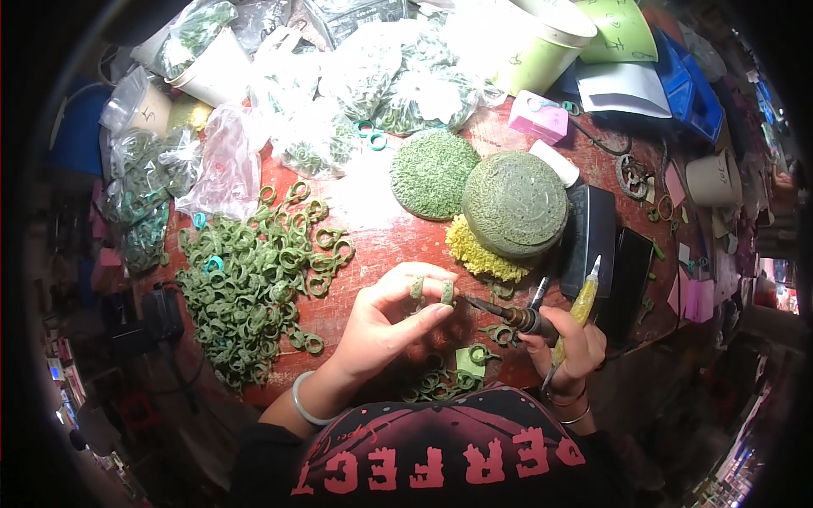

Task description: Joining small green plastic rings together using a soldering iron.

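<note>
My left hand (pixel 385 317) is closed in a pinch, with a small green ring (pixel 447 293) at the fingertips. A second green ring (pixel 417 286) sits round one of its fingers. A soldering-iron-like pen (pixel 527 319) with a dark handle and thin metal tip is gripped in my right hand (pixel 573 343); its tip points at the ring, and I cannot tell whether they touch. That same hand also holds a yellow-wrapped tool (pixel 584 300) with a pale pointed end, upright between the fingers. Several loose green rings (pixel 445 383) lie close to my body, beside a pale green paper slip (pixel 471 361).
A large heap of green rings (pixel 246 296) covers the left of the red table (pixel 364 212). Ahead stand a round green-speckled pad (pixel 434 173), an upturned round container (pixel 517 203) and a yellow tufted piece (pixel 483 254). Filled plastic bags (pixel 415 80) and a bucket (pixel 542 42) line the back.
</note>
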Action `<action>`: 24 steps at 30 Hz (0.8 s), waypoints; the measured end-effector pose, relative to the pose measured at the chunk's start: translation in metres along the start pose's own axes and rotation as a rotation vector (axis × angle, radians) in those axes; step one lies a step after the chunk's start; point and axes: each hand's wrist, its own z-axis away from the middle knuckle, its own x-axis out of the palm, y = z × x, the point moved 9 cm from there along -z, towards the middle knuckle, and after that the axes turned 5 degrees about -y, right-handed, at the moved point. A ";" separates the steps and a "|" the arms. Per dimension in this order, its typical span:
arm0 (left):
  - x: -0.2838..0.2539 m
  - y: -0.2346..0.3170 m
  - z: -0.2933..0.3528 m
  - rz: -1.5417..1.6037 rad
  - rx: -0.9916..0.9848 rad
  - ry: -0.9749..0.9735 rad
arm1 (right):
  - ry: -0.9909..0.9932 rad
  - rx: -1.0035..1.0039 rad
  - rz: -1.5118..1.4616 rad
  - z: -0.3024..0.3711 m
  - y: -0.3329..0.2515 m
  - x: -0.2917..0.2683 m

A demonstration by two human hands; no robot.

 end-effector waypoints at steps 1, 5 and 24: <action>0.000 -0.001 0.000 0.018 -0.016 0.011 | -0.035 0.026 -0.028 -0.001 0.000 0.001; 0.000 -0.003 0.000 0.048 -0.058 0.008 | -0.098 0.059 -0.047 0.001 0.003 0.004; 0.000 -0.004 0.001 0.003 -0.034 0.006 | -0.082 0.030 -0.074 -0.005 -0.001 0.006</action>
